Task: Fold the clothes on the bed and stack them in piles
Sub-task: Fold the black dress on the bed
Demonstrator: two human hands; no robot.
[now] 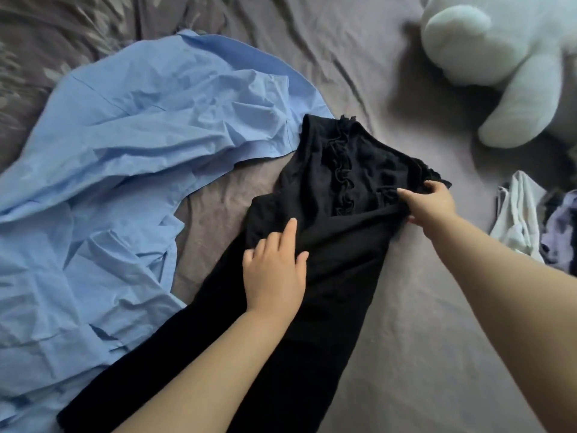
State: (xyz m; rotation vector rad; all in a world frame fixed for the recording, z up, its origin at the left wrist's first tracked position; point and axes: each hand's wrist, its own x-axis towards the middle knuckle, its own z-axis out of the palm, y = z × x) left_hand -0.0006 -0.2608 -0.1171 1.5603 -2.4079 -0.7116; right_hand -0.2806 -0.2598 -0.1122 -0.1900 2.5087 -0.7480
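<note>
Head view, looking down at the bed (421, 307), and the black garment (337, 232) lies stretched across the grey sheet in the middle, its ruffled top end pointing away, its long lower part running back under the arms. The left hand (274, 270) rests flat on the cloth near the middle, fingers straight and fairly close together, index finger reaching ahead. The right hand (431, 207) is at the far right edge, fingers and thumb pinching a gathered fold of the black fabric beside the lace trim. It looks like a side flap being drawn inward.

Risks from here: the cloth is thin and slack, so if that pinch slips, the fold could sag and bunch. If the left palm lifts too soon, the whole piece may slide with the pull. The crumpled blue shirt (118, 170) touches the black garment's left edge and could get dragged along. A white plush toy (499, 64) and a small heap of clothes (537, 226) lie to the right.
</note>
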